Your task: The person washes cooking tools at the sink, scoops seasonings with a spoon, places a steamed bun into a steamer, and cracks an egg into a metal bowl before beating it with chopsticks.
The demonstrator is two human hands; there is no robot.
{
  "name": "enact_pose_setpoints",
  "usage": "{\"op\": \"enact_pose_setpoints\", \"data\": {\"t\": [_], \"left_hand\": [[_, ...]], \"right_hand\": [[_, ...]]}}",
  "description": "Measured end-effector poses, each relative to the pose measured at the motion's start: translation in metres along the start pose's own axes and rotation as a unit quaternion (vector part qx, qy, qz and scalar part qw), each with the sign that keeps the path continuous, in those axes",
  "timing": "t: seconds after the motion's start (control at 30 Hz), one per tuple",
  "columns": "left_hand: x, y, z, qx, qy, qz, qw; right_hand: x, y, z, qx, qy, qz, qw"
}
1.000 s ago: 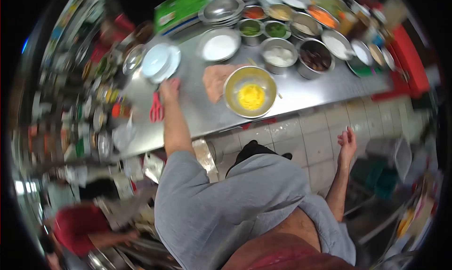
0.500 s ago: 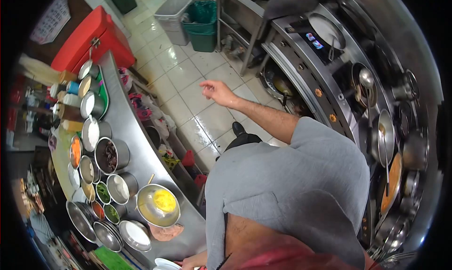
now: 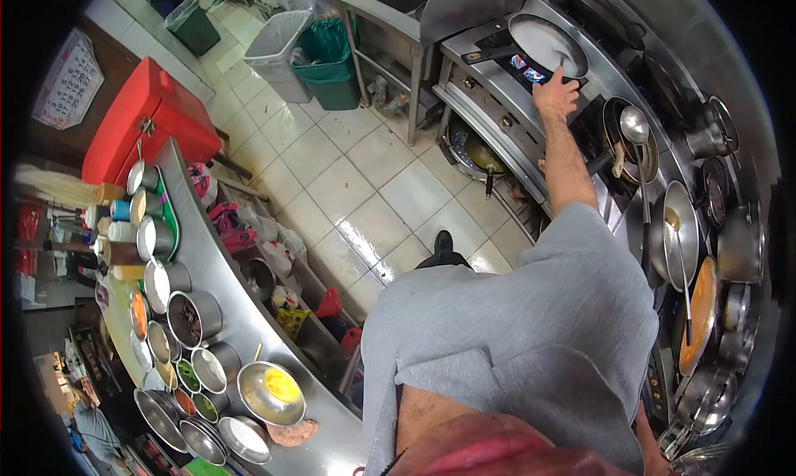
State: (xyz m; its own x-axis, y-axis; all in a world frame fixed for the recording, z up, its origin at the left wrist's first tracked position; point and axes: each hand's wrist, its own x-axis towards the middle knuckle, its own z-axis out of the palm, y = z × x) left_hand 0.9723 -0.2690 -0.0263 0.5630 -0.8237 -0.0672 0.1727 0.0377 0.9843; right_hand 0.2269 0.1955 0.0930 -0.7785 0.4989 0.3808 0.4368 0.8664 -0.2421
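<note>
My right hand [image 3: 557, 96] is over the near edge of a frying pan [image 3: 543, 43] with white contents on the stove. Its fingers are bent round the handle of a thin utensil [image 3: 565, 60] that rests in the pan. The black pan handle [image 3: 489, 55] points left, untouched. My left hand is out of view. Behind me on the counter, a steel bowl [image 3: 259, 400] holds something yellow, and beside it lies a pinkish piece [image 3: 293, 433], perhaps meat.
Steel tubs of ingredients line the counter [image 3: 286, 368] at left. A red cooler [image 3: 149, 119] and bins [image 3: 325, 61] stand beyond. Woks [image 3: 676, 235], a ladle [image 3: 634, 126] and pots crowd the stove side. Another person's arm [image 3: 649, 447] shows at lower right.
The view has swung right from the counter to the stove. My right hand has gone from above the floor to the frying pan. My left hand, earlier beside the plates, has left the view.
</note>
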Motion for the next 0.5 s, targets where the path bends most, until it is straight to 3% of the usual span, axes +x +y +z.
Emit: {"op": "enact_pose_setpoints", "data": {"t": [0.1, 0.2, 0.5], "left_hand": [[-0.023, 0.018, 0.03, -0.033, -0.017, 0.037, 0.999], [-0.048, 0.039, 0.065, -0.062, -0.038, 0.07, 0.995], [-0.126, 0.062, 0.212, -0.158, -0.195, 0.074, 0.965]], "right_hand": [[0.036, 0.021, 0.022, 0.049, -0.149, 0.06, 0.986], [0.062, 0.036, 0.036, 0.074, -0.216, 0.075, 0.971], [0.137, 0.11, 0.025, 0.041, -0.193, 0.064, 0.978]]}}
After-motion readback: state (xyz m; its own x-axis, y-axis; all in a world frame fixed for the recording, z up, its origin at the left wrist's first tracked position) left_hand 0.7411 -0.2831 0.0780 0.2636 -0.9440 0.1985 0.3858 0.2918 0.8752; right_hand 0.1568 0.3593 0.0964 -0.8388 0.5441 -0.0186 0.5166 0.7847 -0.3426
